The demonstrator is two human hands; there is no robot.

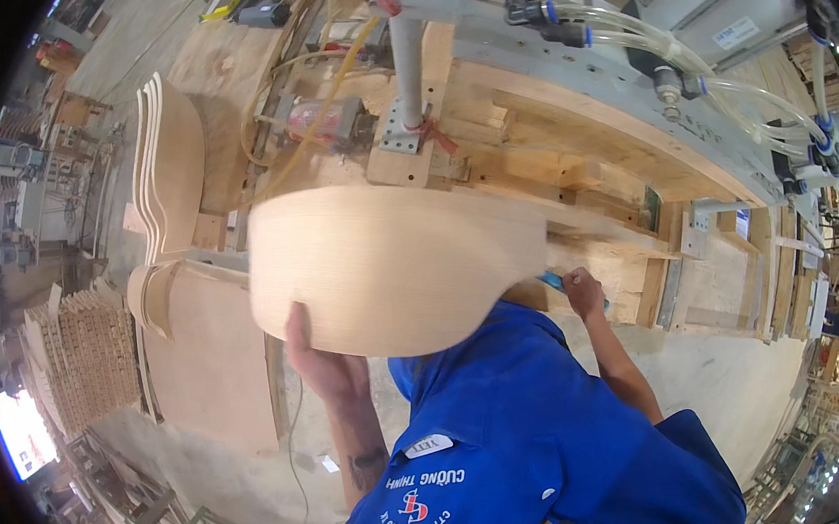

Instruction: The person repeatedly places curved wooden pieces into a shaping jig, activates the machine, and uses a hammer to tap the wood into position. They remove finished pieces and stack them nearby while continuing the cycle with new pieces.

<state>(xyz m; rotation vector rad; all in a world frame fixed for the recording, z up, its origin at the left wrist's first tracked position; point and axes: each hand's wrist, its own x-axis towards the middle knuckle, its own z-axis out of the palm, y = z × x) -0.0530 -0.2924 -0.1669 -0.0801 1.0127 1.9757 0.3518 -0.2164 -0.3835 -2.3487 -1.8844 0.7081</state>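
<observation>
the curved wooden panel point(395, 269) sits near the middle of the view, pale and slightly blurred, its broad face toward the camera and its narrower end reaching toward 3 o'clock. the left hand point(331, 368), between 7 and 8 o'clock, grips its lower edge: the thumb lies on the face, and the other fingers are hidden behind. the right hand point(583, 293), a little past 3 o'clock, has its fingers closed around a narrow blue thing point(552, 279), mostly covered.

at 10 o'clock, a stack of curved panels point(171, 164) stands on edge; at 9 o'clock, a bent piece point(148, 298) rests at the end of a flat board point(214, 365). farther out, just under 9 o'clock, is a pile of wood strips point(84, 359). a grey metal post point(409, 73) rises at 12 o'clock, and clear hoses point(724, 96) loop at 2 o'clock. the blue shirt point(541, 401) fills 5 to 6 o'clock.
</observation>
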